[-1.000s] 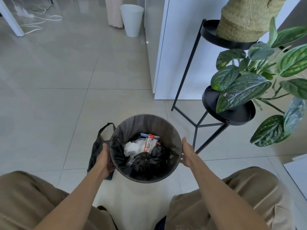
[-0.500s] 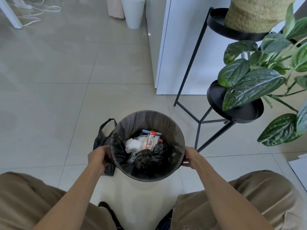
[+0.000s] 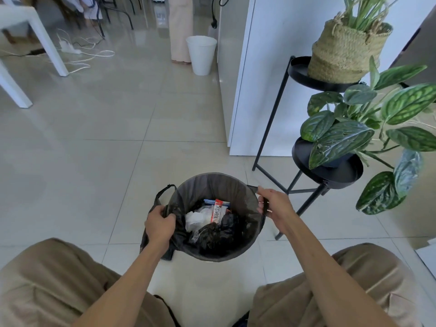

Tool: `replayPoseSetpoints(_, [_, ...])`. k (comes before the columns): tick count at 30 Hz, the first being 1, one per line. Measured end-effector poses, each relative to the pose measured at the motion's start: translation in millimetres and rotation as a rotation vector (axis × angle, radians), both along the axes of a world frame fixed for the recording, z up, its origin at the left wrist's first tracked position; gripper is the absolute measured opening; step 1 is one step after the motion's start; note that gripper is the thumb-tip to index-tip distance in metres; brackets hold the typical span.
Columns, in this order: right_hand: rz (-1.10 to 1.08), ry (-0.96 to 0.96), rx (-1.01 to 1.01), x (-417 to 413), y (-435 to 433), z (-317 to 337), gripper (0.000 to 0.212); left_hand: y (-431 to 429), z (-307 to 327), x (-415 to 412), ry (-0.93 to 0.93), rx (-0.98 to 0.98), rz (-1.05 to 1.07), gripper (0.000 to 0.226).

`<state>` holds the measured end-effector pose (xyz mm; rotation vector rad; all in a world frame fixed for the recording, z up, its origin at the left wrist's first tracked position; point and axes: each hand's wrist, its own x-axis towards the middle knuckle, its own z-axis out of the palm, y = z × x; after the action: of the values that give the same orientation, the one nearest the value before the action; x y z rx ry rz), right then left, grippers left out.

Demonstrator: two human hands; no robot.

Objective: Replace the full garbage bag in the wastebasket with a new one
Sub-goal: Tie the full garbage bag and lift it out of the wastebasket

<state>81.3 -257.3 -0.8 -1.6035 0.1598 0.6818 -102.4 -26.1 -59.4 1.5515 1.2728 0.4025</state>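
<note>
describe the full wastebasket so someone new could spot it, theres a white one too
Start at the black plant stand on the right; the wastebasket sits left of its legs, between both hands. Unlike the white bin farther back, it has a dark bag and trash inside.

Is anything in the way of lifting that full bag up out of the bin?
Nothing visible. Both hands already grip the garbage bag: the left hand holds bunched plastic at the bin's left rim, the right hand holds the handle on the right. The space above the wastebasket is open; the plant stand is off to the right.
</note>
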Motion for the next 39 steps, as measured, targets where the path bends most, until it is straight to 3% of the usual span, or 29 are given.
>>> replayPoseSetpoints(2, [0.145, -0.042, 0.043, -7.7, 5.0, 5.2, 0.014, -1.5, -2.0, -3.1, 0.016, 0.012, 0.016, 0.009])
replayPoseSetpoints(6, [0.412, -0.132, -0.048, -18.8, 9.5, 3.0, 0.043, -0.8, -3.9, -3.5, 0.054, 0.014, 0.044, 0.011])
replayPoseSetpoints(10, [0.591, -0.157, -0.378, -16.9, 13.0, 11.5, 0.016, 0.5, -0.8, -2.5, 0.078, 0.025, 0.064, 0.008])
replayPoseSetpoints(12, [0.657, -0.175, -0.449, -11.2, 19.7, 18.8, 0.020, 3.1, -2.1, -5.5, 0.100, 0.054, 0.065, 0.009])
replayPoseSetpoints(14, [0.612, -0.249, -0.333, -10.4, 31.4, 30.3, 0.013, 5.7, -4.6, -10.2, 0.111, 0.089, 0.050, 0.011])
replayPoseSetpoints(15, [0.555, -0.231, -0.176, -11.1, 36.4, 36.1, 0.008, 6.9, -4.8, -11.7, 0.112, 0.105, 0.047, 0.012])
replayPoseSetpoints(17, [0.506, -0.042, 0.205, -17.2, 44.3, 44.5, 0.026, 9.5, -4.9, -14.6, 0.102, 0.112, 0.050, 0.011])
replayPoseSetpoints(18, [0.562, 0.027, 0.286, -20.9, 46.0, 46.8, 0.036, 10.4, -4.9, -15.2, 0.089, 0.105, 0.053, 0.008])
replayPoseSetpoints(21, [0.830, -0.119, 0.028, -23.5, 41.6, 52.2, 0.044, 14.6, 1.6, -16.0, 0.083, 0.033, 0.042, 0.017])
replayPoseSetpoints(23, [0.659, -0.187, 0.096, -17.5, 38.1, 56.4, 0.035, 23.5, 9.9, -17.6, 0.117, 0.001, 0.025, 0.034])
replayPoseSetpoints(26, [0.382, -0.064, 0.426, -14.8, 36.6, 59.7, 0.033, 41.5, 30.1, -19.5, 0.135, -0.019, 0.036, 0.042])
replayPoseSetpoints(29, [0.494, -0.120, 0.419, -24.1, 36.3, 55.7, 0.038, 50.8, 57.0, -14.3, 0.003, -0.126, 0.090, 0.029])
replayPoseSetpoints(33, [0.422, -0.109, 0.522, -29.9, 36.3, 69.0, 0.045, 46.2, 109.1, -2.6, -0.388, -0.356, 0.018, 0.007])
replayPoseSetpoints(36, [0.378, -0.186, 0.491, -30.3, 32.8, 74.9, 0.035, 34.7, 145.2, 4.3, -0.652, -0.439, -0.130, 0.012])
replayPoseSetpoints(39, [0.336, -0.237, 0.461, -31.2, 27.6, 85.7, 0.024, 22.3, 168.2, 7.0, -0.615, -0.315, -0.311, 0.022])
